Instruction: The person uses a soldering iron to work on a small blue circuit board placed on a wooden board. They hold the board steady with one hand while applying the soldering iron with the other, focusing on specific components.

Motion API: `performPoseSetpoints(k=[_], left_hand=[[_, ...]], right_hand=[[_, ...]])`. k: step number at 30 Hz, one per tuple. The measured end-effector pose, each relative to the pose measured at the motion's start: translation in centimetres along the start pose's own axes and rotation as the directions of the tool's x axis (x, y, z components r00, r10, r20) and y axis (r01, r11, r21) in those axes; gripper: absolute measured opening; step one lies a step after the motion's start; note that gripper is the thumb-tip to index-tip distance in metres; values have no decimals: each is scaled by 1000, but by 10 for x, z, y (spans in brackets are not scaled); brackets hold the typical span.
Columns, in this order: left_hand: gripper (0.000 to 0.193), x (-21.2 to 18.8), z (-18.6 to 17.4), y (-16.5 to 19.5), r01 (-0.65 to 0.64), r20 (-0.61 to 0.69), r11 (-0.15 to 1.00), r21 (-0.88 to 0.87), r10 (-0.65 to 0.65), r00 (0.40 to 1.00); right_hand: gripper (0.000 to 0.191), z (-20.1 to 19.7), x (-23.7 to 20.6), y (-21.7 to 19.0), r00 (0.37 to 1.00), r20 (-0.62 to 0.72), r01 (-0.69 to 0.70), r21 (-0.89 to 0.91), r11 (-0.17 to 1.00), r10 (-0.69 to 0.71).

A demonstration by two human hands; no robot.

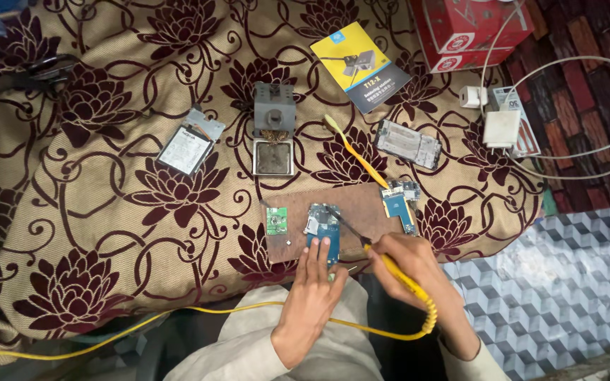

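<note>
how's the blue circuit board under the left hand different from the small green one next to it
The blue circuit board is larger and oblong, pinned by the left hand with the soldering iron tip over it. The green circuit board is smaller, squarer and untouched. Both lie flat on the brown work board.

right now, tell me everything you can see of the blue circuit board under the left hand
The blue circuit board is a small, roughly rectangular board with a silvery metal shield at its upper left and tiny components on its face. It lies flat on a brown wooden board. The left hand presses its near end with its fingertips, covering that part. The right hand holds a yellow soldering iron whose dark tip reaches the board's right edge.
</note>
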State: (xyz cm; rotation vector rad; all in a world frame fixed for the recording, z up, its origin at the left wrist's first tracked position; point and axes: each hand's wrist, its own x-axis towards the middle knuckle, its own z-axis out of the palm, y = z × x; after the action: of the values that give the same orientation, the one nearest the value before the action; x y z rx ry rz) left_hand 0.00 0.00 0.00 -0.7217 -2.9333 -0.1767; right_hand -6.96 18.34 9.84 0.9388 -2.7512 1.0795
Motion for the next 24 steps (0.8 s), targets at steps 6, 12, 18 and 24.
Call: performPoseSetpoints(k=[6, 12, 18, 24], left_hand=[[26, 2, 6, 0, -6, -5, 1000, 24, 6, 1000], [28, 20, -10, 4, -12, 13, 1000, 0, 12, 1000], [25, 21, -24, 8, 20, -21, 1000, -2, -20, 1000], [23, 20, -35, 7, 5, 2, 1000, 15, -5, 1000]], right_hand=[[13, -12, 33, -33, 962, -99, 234, -181, 955, -254], [24, -48, 85, -42, 979, 117, -171, 17, 985, 167], [23, -68, 88, -47, 965, 170, -203, 7, 979, 199], [17, -77, 89, -31, 961, 263, 94, -18, 995, -85]])
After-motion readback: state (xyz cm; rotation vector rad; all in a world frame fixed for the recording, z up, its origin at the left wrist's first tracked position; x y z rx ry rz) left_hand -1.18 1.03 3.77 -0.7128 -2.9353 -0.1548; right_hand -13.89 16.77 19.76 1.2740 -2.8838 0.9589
